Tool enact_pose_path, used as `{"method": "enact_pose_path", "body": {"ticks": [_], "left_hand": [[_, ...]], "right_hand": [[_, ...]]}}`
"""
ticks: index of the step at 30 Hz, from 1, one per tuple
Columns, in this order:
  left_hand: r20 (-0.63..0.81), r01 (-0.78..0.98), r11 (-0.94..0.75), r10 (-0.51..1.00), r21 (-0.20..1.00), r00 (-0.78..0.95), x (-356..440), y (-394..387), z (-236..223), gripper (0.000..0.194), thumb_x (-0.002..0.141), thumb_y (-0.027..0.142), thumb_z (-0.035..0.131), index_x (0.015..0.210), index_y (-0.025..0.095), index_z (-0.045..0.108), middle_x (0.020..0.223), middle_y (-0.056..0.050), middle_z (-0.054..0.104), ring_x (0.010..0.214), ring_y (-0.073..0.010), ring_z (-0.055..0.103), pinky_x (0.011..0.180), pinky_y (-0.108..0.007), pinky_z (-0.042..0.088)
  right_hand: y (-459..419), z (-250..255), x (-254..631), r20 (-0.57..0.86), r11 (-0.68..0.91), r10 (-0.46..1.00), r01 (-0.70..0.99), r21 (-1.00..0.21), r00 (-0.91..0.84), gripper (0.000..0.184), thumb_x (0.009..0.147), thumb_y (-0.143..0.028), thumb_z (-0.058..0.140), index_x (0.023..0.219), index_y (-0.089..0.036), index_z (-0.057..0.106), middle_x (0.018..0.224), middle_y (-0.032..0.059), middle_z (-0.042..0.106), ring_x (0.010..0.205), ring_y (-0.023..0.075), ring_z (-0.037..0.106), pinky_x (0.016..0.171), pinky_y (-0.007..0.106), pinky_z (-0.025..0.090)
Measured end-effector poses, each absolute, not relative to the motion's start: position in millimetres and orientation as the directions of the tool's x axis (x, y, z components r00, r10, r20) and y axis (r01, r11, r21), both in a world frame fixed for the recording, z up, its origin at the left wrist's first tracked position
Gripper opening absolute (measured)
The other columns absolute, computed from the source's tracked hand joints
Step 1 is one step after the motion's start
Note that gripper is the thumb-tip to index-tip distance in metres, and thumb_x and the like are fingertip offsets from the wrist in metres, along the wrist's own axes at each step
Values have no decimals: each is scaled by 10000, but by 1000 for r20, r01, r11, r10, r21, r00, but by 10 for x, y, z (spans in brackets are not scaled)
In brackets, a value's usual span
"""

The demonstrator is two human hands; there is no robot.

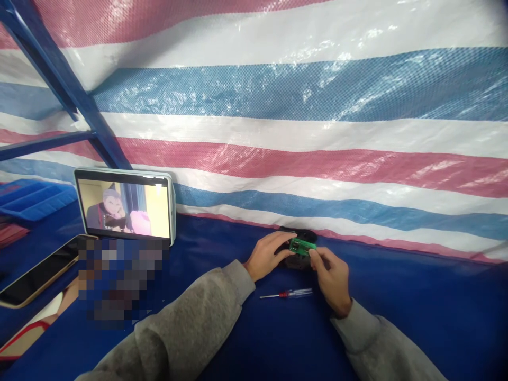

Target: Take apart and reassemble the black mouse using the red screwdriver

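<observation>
A small green circuit board (302, 246) is held up between both my hands over the blue table. My left hand (270, 253) has its fingertips and thumb closed about the board's left end. At the right end, my right hand (330, 272) pinches it between thumb and fingers. Black plastic parts (296, 261) lie just behind and beneath the board, partly covered by it and my hands; their exact kind cannot be made out. A screwdriver (291, 293) with a clear and red handle rests in front of my hands, its tip pointing left.
A tablet (125, 205) playing a video stands at the left. Close to it lie a phone (43, 270) and a blue compartment tray (35, 198). Striped plastic sheeting (301, 164) hangs along the table's back edge, with a blue metal frame (73, 90) at the left.
</observation>
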State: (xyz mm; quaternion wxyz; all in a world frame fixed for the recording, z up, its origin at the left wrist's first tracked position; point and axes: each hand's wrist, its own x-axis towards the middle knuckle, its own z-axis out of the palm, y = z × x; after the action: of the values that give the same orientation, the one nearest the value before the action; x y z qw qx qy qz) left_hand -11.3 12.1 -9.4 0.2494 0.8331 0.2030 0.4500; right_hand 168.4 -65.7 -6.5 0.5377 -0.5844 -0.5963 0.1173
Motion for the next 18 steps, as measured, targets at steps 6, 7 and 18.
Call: {"method": "enact_pose_path", "body": {"ticks": [6, 7, 18], "left_hand": [[670, 134, -804, 564, 580, 482, -96, 131, -110, 418, 924, 393, 618, 1304, 226, 566, 1208, -74, 655, 1116, -205, 634, 1010, -356, 517], [676, 136, -808, 561, 574, 478, -94, 132, -113, 416, 925, 397, 616, 1300, 224, 569, 1206, -75, 659, 1114, -206, 637, 1010, -358, 518], [693, 190, -800, 592, 570, 412, -99, 118, -103, 432, 913, 428, 621, 1287, 215, 586, 1090, -67, 693, 1001, -204, 665, 944, -359, 546]], "right_hand": [[-661, -65, 1678, 489, 280, 824, 544, -791, 287, 297, 907, -379, 568, 679, -192, 607, 560, -45, 528, 529, 99, 498, 560, 236, 410], [-662, -69, 1678, 484, 281, 827, 535, -796, 285, 293, 904, -378, 571, 682, -192, 612, 562, -44, 531, 531, 100, 502, 560, 235, 419], [-677, -135, 1673, 466, 314, 838, 447, -838, 285, 465, 848, -347, 655, 1287, -210, 585, 903, 36, 671, 783, 175, 648, 755, 336, 555]]}}
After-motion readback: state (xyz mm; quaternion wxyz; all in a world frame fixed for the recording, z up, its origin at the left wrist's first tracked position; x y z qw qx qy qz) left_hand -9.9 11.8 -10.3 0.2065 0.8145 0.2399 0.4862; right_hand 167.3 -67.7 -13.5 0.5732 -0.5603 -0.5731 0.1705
